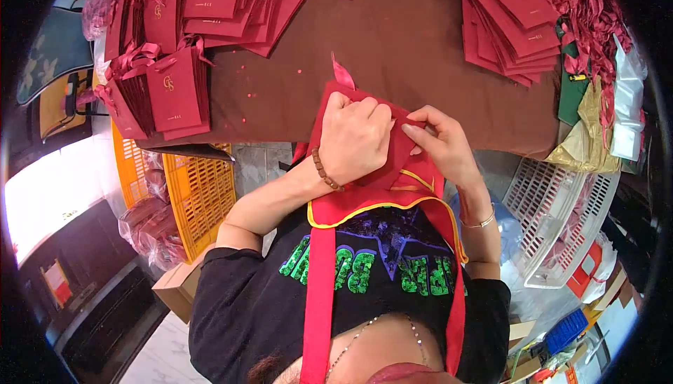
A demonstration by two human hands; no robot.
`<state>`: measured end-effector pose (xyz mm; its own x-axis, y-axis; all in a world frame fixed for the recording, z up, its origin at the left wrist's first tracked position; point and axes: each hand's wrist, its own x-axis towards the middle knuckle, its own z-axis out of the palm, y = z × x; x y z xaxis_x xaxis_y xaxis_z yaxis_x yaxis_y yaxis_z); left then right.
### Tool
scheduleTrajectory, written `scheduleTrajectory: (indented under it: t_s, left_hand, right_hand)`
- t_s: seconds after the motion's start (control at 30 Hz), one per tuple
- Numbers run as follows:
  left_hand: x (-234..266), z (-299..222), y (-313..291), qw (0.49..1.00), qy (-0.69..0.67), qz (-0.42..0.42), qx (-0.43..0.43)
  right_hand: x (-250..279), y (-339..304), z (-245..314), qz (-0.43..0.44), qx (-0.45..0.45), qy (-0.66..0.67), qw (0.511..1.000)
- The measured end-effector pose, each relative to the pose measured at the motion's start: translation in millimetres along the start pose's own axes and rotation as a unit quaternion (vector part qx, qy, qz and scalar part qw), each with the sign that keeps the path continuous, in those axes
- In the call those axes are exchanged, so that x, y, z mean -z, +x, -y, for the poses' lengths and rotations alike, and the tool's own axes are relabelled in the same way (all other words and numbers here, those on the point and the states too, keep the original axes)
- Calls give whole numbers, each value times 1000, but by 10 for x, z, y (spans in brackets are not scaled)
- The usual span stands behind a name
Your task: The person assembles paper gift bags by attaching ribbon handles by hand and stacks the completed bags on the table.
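A dark red gift bag (401,149) lies at the table's near edge, up against my red apron (364,205). A red ribbon (342,73) sticks out past its far end. My left hand (356,135) is closed in a fist over the bag, knuckles up, gripping it. Thumb and fingers of my right hand (443,142) pinch together at the bag's right side. What sits between those fingertips is too small to make out. My left hand hides much of the bag's middle.
Stacks of flat red bags with ribbons (175,93) stand at the table's left; another stack (512,19) is at the right beside a heap of red ribbons (589,16). An orange crate (200,195) and a white crate (554,209) flank me below the brown tabletop (392,26).
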<state>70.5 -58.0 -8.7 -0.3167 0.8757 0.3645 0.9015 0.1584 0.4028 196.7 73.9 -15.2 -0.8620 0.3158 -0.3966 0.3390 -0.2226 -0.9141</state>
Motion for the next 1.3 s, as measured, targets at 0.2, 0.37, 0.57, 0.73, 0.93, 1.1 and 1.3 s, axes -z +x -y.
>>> scheduleTrajectory:
  t_s: [0.2, 0.37, 0.57, 0.73, 0.93, 1.1, 1.3]
  left_hand:
    - [-5, 4, 29, 997, 53, 45, -43]
    - [81, 56, 110, 992, 34, 74, -92]
    - [266, 191, 186, 992, -53, 77, -87]
    - [163, 232, 105, 985, -94, 117, -89]
    - [147, 266, 68, 984, -147, 73, -73]
    - [210, 241, 97, 983, -154, 94, -33]
    - [329, 378, 319, 871, -371, 263, 188]
  right_hand:
    - [-7, 8, -7, -5, 26, -37, 999]
    - [18, -27, 8, -23, 34, -40, 998]
    - [-12, -53, 47, -9, 18, -10, 1000]
    - [-53, -49, 82, -3, 100, -160, 982]
    - [-60, -71, 94, 1, 110, -145, 983]
    - [-84, -64, 86, 2, 139, -185, 973]
    - [-177, -55, 107, -16, 216, -240, 946]
